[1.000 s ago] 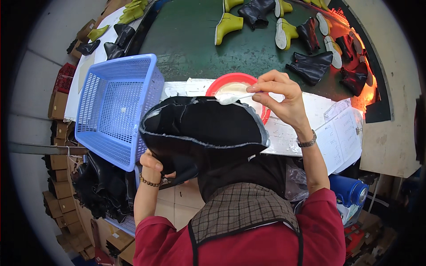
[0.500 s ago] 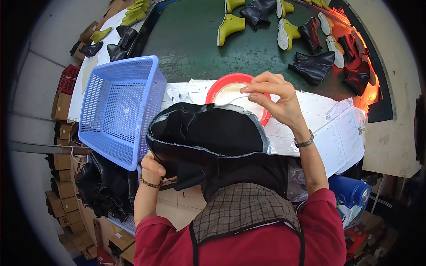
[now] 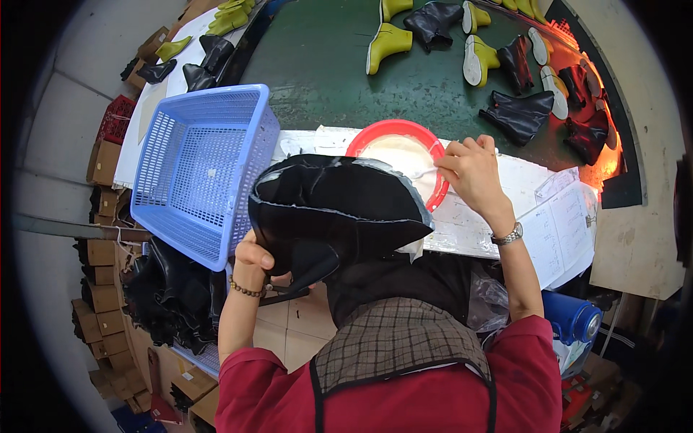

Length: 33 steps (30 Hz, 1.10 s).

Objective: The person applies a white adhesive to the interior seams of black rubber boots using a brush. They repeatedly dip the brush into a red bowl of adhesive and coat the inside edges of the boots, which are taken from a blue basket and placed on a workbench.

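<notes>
My left hand (image 3: pixel 254 261) grips a black rubber boot (image 3: pixel 333 213) from below and holds it sole-up in front of my chest. Pale glue shows along the boot's rim. My right hand (image 3: pixel 471 172) holds a small brush (image 3: pixel 426 173) with its tip in a red bowl (image 3: pixel 395 131) of white glue on the paper-covered bench (image 3: pixel 498 216). The bowl stands just beyond the boot's toe end.
A blue plastic basket (image 3: pixel 198 169) stands tilted at the left of the bench. Behind it a green conveyor (image 3: pixel 325 65) carries black boots (image 3: pixel 521 115) and yellow-green boots (image 3: pixel 388 42). Black boots are piled low at the left (image 3: pixel 170 296), by cardboard boxes. A blue jug (image 3: pixel 574 317) stands at the right.
My right hand moved from the boot's rim over to the red bowl and dipped the brush in the glue. The boot has tilted slightly in my left hand.
</notes>
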### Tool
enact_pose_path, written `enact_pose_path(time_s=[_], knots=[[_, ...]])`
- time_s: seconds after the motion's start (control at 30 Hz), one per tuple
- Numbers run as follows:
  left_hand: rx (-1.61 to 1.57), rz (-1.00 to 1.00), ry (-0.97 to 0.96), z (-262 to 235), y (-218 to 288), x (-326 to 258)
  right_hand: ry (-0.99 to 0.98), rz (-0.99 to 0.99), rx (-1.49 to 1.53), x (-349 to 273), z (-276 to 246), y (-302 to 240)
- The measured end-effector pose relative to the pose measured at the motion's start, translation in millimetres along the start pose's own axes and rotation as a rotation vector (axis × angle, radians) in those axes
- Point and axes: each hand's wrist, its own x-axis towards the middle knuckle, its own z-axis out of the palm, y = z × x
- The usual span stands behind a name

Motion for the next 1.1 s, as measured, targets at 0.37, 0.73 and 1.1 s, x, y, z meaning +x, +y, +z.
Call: enact_pose_path(time_s=[0.37, 0.73, 1.1], knots=[[0.004, -0.128, 0.084, 6.1, -18.3, 12.7, 0.316, -0.110, 0.539, 39.0, -42.8, -38.5], [0.079, -0.193, 0.179, 23.6, -19.3, 22.9, 0.292, -0.036, 0.639, 26.5, -36.0, -27.0], [0.065, -0.443, 0.026, 26.3, -29.7, 44.0, 0.103, -0.252, 0.678, 63.4, -40.0, -39.9]])
